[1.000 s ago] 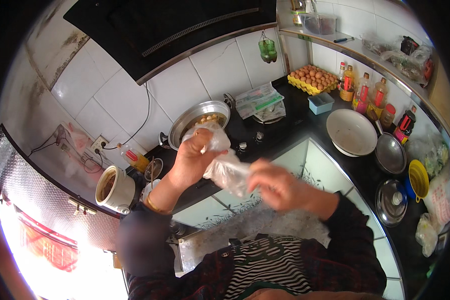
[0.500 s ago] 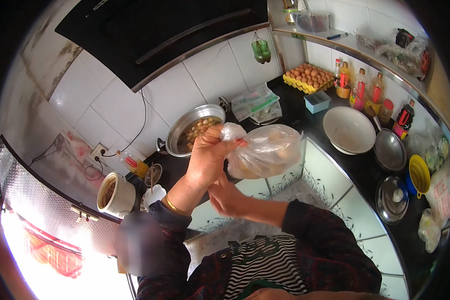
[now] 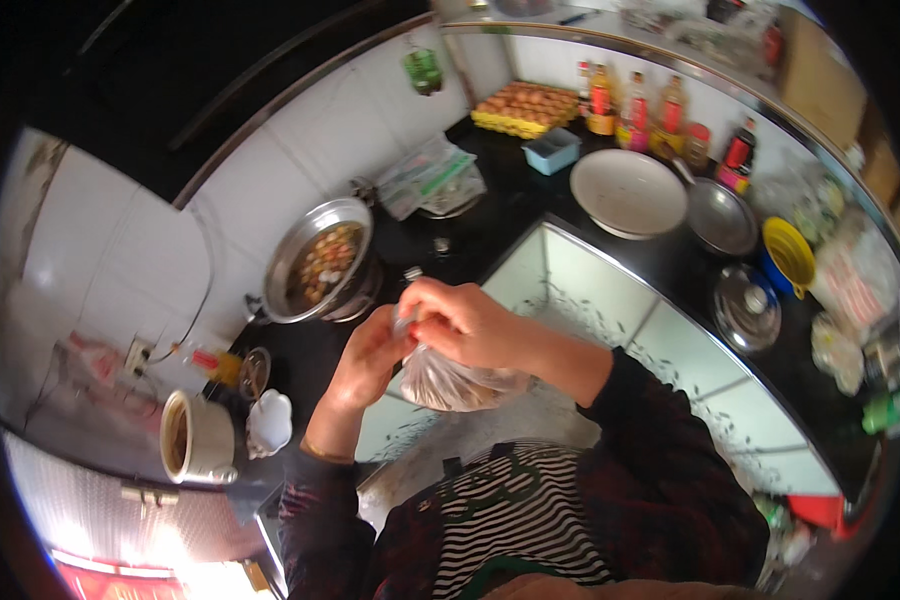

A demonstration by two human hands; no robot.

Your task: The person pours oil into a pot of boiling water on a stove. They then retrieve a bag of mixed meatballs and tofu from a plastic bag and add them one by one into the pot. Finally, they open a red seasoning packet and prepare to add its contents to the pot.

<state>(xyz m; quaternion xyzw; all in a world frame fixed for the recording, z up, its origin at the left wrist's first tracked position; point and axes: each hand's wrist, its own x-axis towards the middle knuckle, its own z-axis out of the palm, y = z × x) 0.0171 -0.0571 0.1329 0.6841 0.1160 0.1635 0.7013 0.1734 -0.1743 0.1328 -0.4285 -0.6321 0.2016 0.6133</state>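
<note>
A clear plastic bag (image 3: 455,382) with contents I cannot make out hangs in front of my body, above the floor by the counter. Its gathered neck is pinched in the fingers of my left hand (image 3: 363,352). My right hand (image 3: 467,322) closes on the same neck from the other side, partly covering it. Beyond my hands, to the left, a metal pot (image 3: 310,228) holds diced food in liquid on the stove. Beside it lies a plastic zip bag with a green strip (image 3: 438,178).
Along the black counter stand a tray of eggs (image 3: 530,108), a blue tub (image 3: 551,151), a white bowl (image 3: 629,194), a frying pan (image 3: 722,217), a glass lid (image 3: 747,308), a yellow funnel (image 3: 789,258) and several bottles. At left are an off-white pot (image 3: 208,437) and a white scalloped bowl (image 3: 269,423).
My view has shifted right. The bag came down and nearer my body, and my right hand moved up from beside my left wrist to grip the bag's neck.
</note>
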